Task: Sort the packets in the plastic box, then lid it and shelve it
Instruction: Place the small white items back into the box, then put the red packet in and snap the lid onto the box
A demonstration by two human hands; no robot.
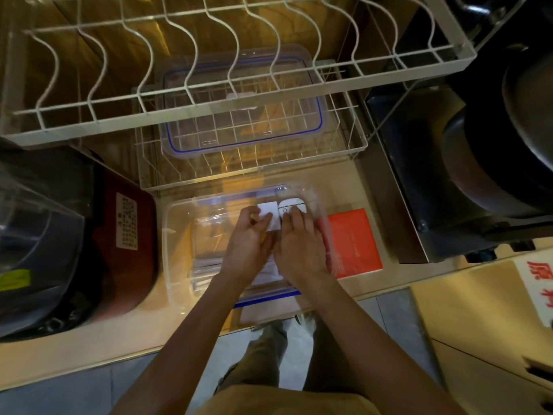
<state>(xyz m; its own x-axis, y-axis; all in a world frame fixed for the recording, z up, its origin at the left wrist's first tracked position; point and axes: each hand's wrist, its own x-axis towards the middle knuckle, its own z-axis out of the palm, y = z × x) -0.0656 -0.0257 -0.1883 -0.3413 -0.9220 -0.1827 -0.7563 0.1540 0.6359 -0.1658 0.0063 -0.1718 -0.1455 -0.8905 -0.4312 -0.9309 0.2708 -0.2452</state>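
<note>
Packets (206, 271) in plastic box (176, 235), left hand (248, 241) fingers pinching white card (270, 217), right hand (299, 244) fingers on white pouch (291, 205), labels unreadable

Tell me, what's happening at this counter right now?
A person is sorting small packets inside a clear plastic box on the counter. The left hand pinches a white packet; the right hand rests on a rounded white one. The lid lies apart on the wire rack behind.
</note>
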